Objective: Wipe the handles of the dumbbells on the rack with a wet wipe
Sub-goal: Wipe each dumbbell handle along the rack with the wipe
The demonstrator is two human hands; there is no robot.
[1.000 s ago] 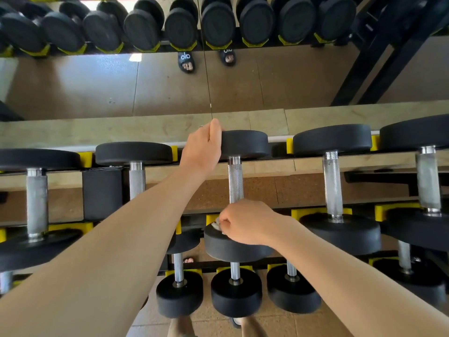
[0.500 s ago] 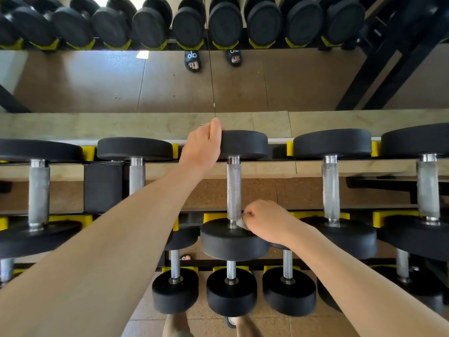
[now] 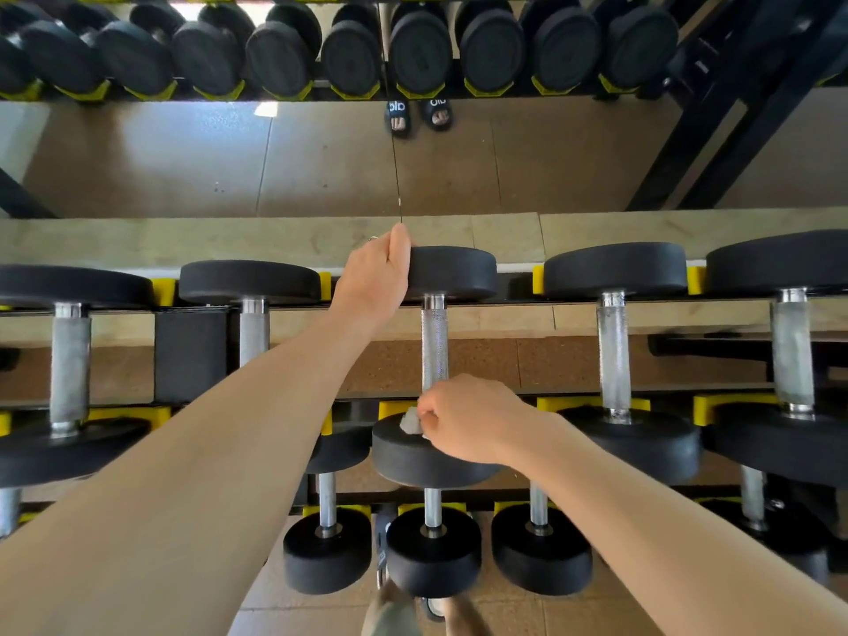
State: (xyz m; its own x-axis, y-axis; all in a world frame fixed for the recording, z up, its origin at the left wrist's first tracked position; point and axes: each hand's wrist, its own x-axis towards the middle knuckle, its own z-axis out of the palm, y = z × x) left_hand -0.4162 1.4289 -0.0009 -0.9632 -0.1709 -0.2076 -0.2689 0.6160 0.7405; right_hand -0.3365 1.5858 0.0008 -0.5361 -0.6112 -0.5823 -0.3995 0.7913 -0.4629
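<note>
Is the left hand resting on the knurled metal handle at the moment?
No, the left hand grips the black far head, not the knurled metal handle.

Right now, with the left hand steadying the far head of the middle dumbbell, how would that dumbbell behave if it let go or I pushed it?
Probably heavy: the dumbbell has thick black heads on a metal handle. Its heads look round, so it may turn under the wet wipe, which may be why the left hand grips one. Yellow cradles should limit rolling sideways.
</note>
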